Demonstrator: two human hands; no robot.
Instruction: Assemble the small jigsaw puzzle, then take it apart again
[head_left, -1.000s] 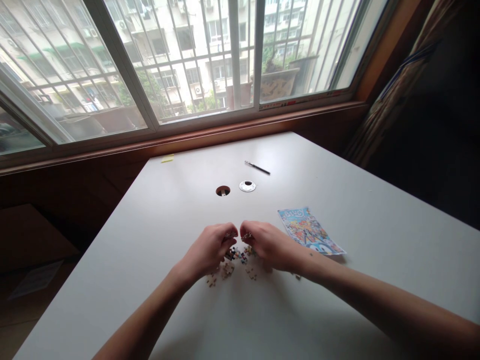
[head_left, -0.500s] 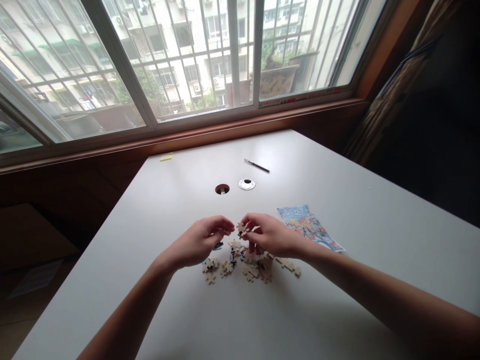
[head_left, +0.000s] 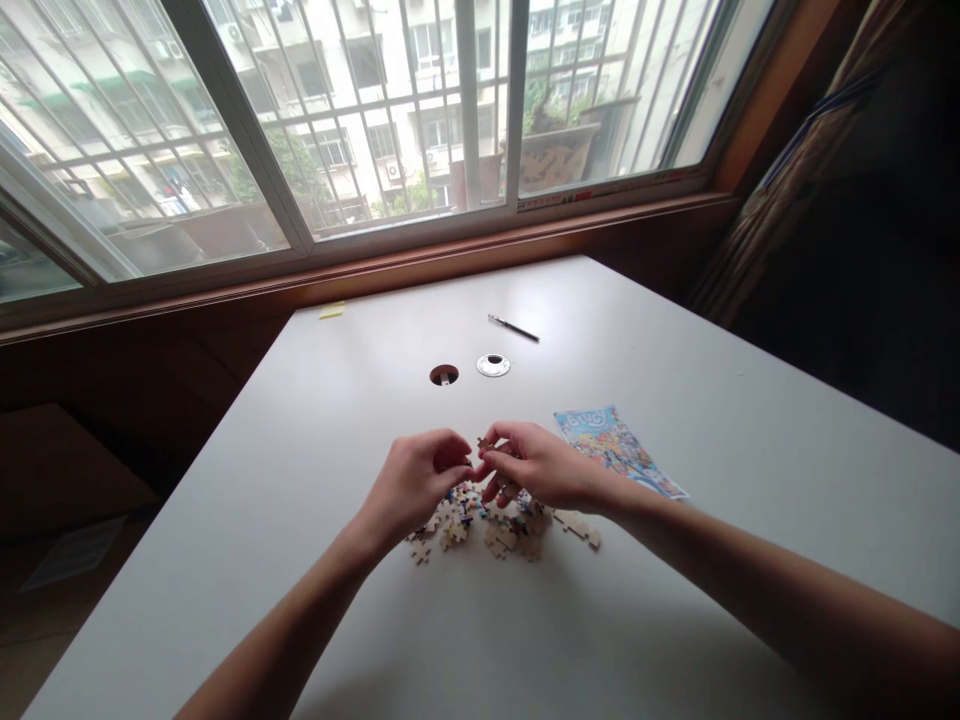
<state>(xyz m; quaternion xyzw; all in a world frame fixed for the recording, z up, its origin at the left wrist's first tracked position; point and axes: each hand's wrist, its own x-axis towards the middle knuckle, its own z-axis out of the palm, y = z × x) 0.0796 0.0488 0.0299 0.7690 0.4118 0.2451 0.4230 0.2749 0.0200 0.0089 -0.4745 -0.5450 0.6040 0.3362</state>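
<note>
My right hand pinches a wooden jigsaw puzzle piece between thumb and fingers, its plain side showing; the lower fingers curl beneath it. Close beside it, almost fingertip to fingertip, my left hand is closed on a small jigsaw puzzle piece, mostly hidden by the fingers. Below both hands lies a loose pile of puzzle pieces, some plain wood side up and some coloured. The hands cover the back of the pile.
On the white table, a colourful printed picture sheet lies right of the pile, partly under my right forearm. Farther back are a pen, a round cable hole, its silver cover and a yellow sticky note. A barred window stands behind.
My left hand has moved right, toward my right hand, closing the gap between them. My right hand still holds its piece, now turned differently and partly covered by the fingers.
</note>
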